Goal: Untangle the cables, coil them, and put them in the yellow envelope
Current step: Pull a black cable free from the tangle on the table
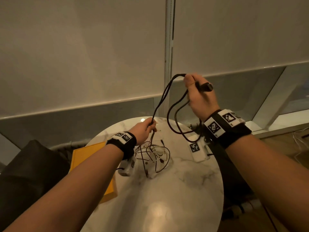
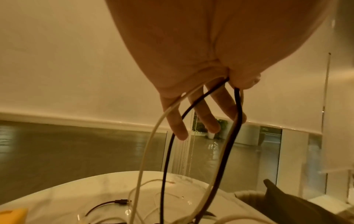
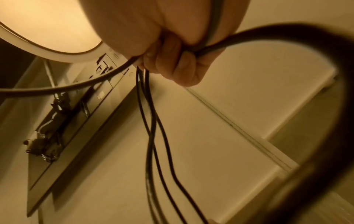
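Observation:
My right hand (image 1: 194, 87) is raised high above the table and grips loops of a black cable (image 1: 163, 96), whose plug (image 1: 206, 86) sticks out to the right of the fist. In the right wrist view the curled fingers (image 3: 178, 66) close round the black cable (image 3: 153, 136) strands. Lower down, my left hand (image 1: 147, 128) pinches the same black cable together with a white cable (image 2: 151, 136) between thumb and forefinger; its other fingers (image 2: 208, 118) hang straight. Beneath it a tangle of black and white cables (image 1: 153, 154) lies on the table. The yellow envelope (image 1: 87, 154) lies at the table's left edge under my left forearm.
The round white marble table (image 1: 175, 190) stands before a window with lowered blinds (image 1: 83, 47). A dark cushion (image 1: 25, 164) lies to the left. A white cord (image 1: 299, 139) trails along the sill at right.

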Action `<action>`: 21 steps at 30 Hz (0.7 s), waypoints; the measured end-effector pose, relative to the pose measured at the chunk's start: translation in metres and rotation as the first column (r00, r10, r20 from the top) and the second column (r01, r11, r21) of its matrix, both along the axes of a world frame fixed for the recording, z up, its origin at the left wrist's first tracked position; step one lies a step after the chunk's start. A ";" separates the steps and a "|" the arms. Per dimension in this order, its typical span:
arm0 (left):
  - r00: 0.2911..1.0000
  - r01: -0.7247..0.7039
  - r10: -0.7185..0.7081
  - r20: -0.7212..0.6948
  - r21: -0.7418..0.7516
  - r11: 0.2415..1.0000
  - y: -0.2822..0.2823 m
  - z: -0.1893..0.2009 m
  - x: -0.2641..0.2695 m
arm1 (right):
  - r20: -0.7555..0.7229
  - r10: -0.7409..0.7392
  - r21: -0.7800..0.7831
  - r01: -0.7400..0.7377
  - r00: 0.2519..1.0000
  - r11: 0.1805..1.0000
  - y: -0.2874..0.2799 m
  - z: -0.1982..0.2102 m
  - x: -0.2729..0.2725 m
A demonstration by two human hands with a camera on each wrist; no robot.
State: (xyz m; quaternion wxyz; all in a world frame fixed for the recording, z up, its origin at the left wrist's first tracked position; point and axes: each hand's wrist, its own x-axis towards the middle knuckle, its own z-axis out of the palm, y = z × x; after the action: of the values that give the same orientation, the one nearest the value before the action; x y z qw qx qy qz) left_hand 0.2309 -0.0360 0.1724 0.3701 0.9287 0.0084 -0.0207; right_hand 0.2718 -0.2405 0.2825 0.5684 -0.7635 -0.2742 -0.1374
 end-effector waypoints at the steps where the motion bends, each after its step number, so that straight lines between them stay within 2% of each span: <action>1: 1.000 -0.007 0.007 0.009 0.007 1.000 -0.001 0.002 0.006 | -0.014 -0.008 0.034 0.009 1.000 0.999 -0.002 0.005 -0.003; 3: 1.000 -0.018 0.018 0.000 0.040 0.999 -0.003 0.003 0.015 | -0.072 -0.048 0.147 0.058 0.996 0.987 -0.009 0.016 -0.008; 6: 0.996 -0.037 0.051 -0.069 0.194 0.980 0.005 -0.017 0.024 | -0.221 -0.089 0.403 0.174 0.971 0.898 -0.027 0.037 -0.005; 8: 0.986 -0.105 0.135 -0.094 0.275 0.956 0.009 -0.028 0.024 | -0.235 -0.103 0.423 0.197 0.967 0.884 -0.039 0.044 -0.002; 11: 0.970 -0.171 0.222 -0.103 0.361 0.917 0.006 -0.026 0.024 | -0.124 -0.133 0.242 0.160 0.983 0.957 -0.045 0.033 0.006; 14: 0.957 -0.254 0.284 -0.063 0.293 0.922 0.009 -0.020 0.033 | 0.034 -0.113 -0.006 0.113 0.993 0.994 -0.042 0.001 0.012; 18: 0.976 -0.218 0.217 0.027 0.053 0.974 0.015 -0.004 0.037 | -0.066 -0.093 -0.220 0.077 0.993 0.972 -0.034 -0.062 0.015; 21: 0.964 -0.201 0.203 0.173 -0.028 0.979 0.013 0.024 0.026 | -0.184 -0.127 -0.382 0.048 0.975 0.923 -0.033 -0.103 0.024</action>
State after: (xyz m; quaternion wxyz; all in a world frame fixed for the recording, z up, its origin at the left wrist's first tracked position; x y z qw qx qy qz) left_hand 0.2567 -0.0226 0.1964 0.3742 0.9194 0.0703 0.0987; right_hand 0.2957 -0.2731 0.1796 0.4305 -0.8795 -0.2009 -0.0284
